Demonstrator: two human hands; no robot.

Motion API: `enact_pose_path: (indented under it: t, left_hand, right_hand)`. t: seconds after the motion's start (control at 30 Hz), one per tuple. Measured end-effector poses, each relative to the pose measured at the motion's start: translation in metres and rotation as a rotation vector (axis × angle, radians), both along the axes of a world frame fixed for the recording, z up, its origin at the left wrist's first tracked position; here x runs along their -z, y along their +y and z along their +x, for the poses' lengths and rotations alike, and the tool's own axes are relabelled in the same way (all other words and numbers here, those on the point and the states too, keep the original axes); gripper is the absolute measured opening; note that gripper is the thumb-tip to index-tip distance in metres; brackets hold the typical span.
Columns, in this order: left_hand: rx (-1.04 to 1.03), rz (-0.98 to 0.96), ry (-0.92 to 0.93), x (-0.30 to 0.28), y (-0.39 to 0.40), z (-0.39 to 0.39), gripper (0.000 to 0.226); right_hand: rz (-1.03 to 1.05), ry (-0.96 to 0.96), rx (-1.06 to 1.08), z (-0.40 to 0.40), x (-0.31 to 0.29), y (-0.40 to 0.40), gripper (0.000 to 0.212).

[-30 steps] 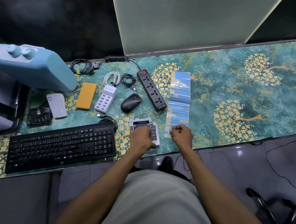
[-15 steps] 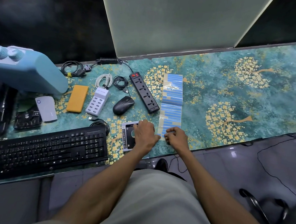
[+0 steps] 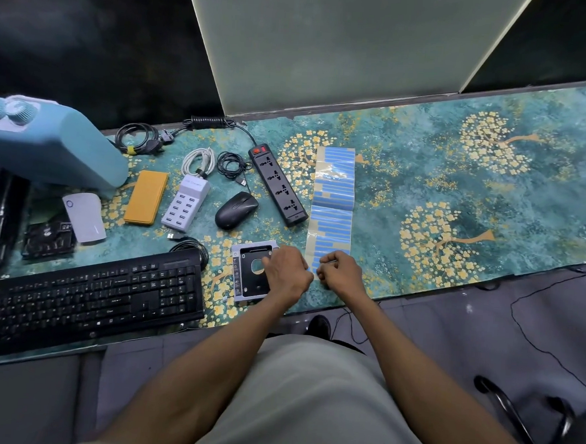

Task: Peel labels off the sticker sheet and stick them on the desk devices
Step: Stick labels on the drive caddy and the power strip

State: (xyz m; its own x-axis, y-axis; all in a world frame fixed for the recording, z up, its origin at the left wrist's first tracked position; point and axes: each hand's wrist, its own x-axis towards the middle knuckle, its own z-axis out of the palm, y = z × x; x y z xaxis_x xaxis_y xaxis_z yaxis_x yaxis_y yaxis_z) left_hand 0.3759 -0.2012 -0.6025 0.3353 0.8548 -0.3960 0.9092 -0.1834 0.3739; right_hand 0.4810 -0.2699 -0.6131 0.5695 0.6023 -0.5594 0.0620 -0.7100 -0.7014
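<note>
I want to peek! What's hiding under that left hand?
The left hand rests on a silver metal drive tray with a black inset, hiding its right side. Whether any label sits beneath the hand cannot be seen.

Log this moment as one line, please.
step: peeling label | left hand: over drive caddy | right hand: pinching sticker sheet near edge | label: not yet placed

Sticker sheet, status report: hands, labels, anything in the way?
Left hand and right hand both curled at near end of sticker sheet. Sheet flat on desk, blue labels remaining. Drive caddy under left hand; nothing blocking.
</note>
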Motion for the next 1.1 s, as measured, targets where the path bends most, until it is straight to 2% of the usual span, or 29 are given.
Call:
enact_pose_path:
  t: [0.13, 0.2, 0.27, 0.37, 0.5, 0.57, 0.6, 0.67, 0.7, 0.77, 0.8, 0.83, 0.9, 1.0, 1.03, 1.1]
  left_hand:
    - [0.070, 0.006, 0.050, -0.003, 0.000, 0.007, 0.013]
    - [0.074, 0.036, 0.000, -0.004, 0.001, 0.006, 0.031]
    - [0.001, 0.017, -0.116, -0.006, 0.002, 0.007, 0.034]
    - [-0.178, -0.140, -0.243, -0.017, 0.007, 0.017, 0.021]
    - [-0.436, -0.521, -0.409, -0.027, 0.021, 0.031, 0.010]
    - [-0.517, -0.629, -0.457, -0.027, 0.023, 0.033, 0.006]
    - [-0.497, -0.615, -0.452, -0.024, 0.024, 0.033, 0.008]
    - [-0.436, -0.484, -0.436, -0.018, 0.024, 0.031, 0.027]
    - [-0.419, -0.422, -0.441, -0.017, 0.024, 0.028, 0.028]
    - [-0.402, -0.318, -0.459, -0.014, 0.028, 0.020, 0.008]
    - [-0.379, -0.287, -0.461, -0.012, 0.031, 0.017, 0.010]
    - [-0.340, -0.291, -0.457, -0.011, 0.034, 0.016, 0.018]
    - [-0.348, -0.404, -0.524, -0.012, 0.039, 0.017, 0.015]
    - [-0.545, -0.668, -0.647, -0.016, 0.040, 0.022, 0.007]
    - [-0.584, -0.697, -0.652, -0.018, 0.040, 0.022, 0.005]
    - [-0.631, -0.704, -0.662, -0.014, 0.040, 0.023, 0.012]
  right_hand:
    - [-0.001, -0.076, -0.066, 0.001, -0.004, -0.003, 0.010]
    - [-0.013, -0.265, -0.061, 0.004, -0.005, -0.008, 0.019]
    - [-0.077, -0.417, -0.032, 0.013, -0.004, -0.010, 0.035]
    - [-0.121, -0.328, 0.044, 0.023, -0.002, -0.004, 0.049]
    - [-0.107, -0.179, 0.049, 0.024, -0.003, 0.009, 0.051]
    - [-0.095, -0.121, 0.093, 0.027, -0.003, 0.012, 0.045]
    - [-0.079, -0.093, 0.123, 0.030, -0.002, 0.012, 0.038]
    - [-0.021, -0.067, 0.154, 0.034, 0.003, 0.010, 0.023]
    - [0.016, -0.055, 0.170, 0.036, 0.005, 0.008, 0.017]
    - [0.079, -0.010, 0.234, 0.038, 0.005, 0.007, 0.009]
    - [0.100, 0.024, 0.280, 0.038, 0.004, 0.008, 0.007]
    - [0.114, 0.055, 0.316, 0.039, 0.003, 0.009, 0.006]
    - [0.119, 0.063, 0.345, 0.038, 0.005, 0.009, 0.012]
    - [0.108, -0.013, 0.330, 0.033, 0.005, 0.004, 0.029]
    - [0.112, -0.075, 0.310, 0.030, 0.002, 0.000, 0.036]
    - [0.125, -0.341, 0.189, 0.026, -0.004, -0.006, 0.047]
